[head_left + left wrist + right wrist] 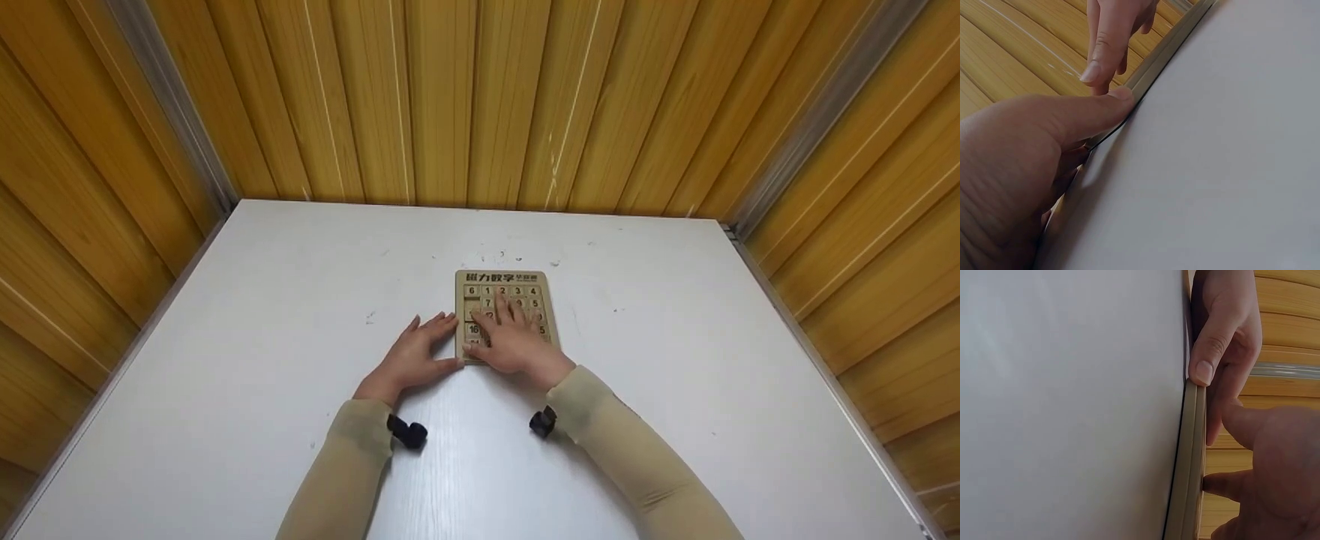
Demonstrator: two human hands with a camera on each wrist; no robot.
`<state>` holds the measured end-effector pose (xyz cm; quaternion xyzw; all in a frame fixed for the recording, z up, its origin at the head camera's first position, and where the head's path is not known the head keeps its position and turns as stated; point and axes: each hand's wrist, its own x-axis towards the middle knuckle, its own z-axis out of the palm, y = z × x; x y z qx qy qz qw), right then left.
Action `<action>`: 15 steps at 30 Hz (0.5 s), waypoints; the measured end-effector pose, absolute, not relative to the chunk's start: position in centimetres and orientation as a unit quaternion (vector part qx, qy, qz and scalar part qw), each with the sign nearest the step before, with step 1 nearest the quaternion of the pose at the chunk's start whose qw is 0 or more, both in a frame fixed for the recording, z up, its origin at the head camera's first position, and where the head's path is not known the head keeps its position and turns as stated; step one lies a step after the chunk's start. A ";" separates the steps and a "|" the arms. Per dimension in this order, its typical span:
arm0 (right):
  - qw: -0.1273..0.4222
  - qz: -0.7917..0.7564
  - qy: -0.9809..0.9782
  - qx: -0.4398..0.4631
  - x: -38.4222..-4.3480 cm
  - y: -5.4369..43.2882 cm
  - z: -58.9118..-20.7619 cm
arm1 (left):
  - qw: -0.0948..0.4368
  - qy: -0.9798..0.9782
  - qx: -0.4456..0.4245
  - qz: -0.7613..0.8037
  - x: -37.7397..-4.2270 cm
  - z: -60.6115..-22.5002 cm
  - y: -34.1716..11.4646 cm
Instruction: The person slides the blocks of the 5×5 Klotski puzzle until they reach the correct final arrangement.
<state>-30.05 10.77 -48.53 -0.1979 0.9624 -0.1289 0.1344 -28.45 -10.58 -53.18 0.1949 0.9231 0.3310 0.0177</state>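
A wooden number sliding puzzle [472,358] lies flat on the white table, with dark printed characters along its top. Its upper row of tiles reads 6, 1, 2, 3, 4, and a gap shows in the left column beneath the 6. My left hand [420,351] holds the board at its lower left, thumb at the bottom corner and fingers along the left side. Over the tiles my right hand [517,345] is spread, fingertips on the face, hiding much of the middle and lower rows. In the right wrist view, the left thumb [1207,365] presses the board's thick edge.
The white table [262,300] extends around the board, with small dark marks [517,259] on it beyond the board. Wood-patterned panels [465,105] stand behind and on both sides, with metal posts [172,105] at the corners. Each wrist carries a small black camera [409,433].
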 end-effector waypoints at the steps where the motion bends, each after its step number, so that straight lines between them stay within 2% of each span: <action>1: 0.134 -0.127 0.962 -0.199 -29.9 10.8 -48.5 | 0.016 0.923 0.196 0.331 -28.4 -53.2 -10.6; 9: 0.143 -0.146 0.959 -0.199 -29.8 10.9 -48.2 | 0.020 0.923 0.192 0.333 -28.5 -53.4 -10.6; 15: 0.133 -0.156 0.962 -0.179 -31.5 10.6 -47.9 | 0.024 0.923 0.189 0.333 -28.5 -53.5 -10.6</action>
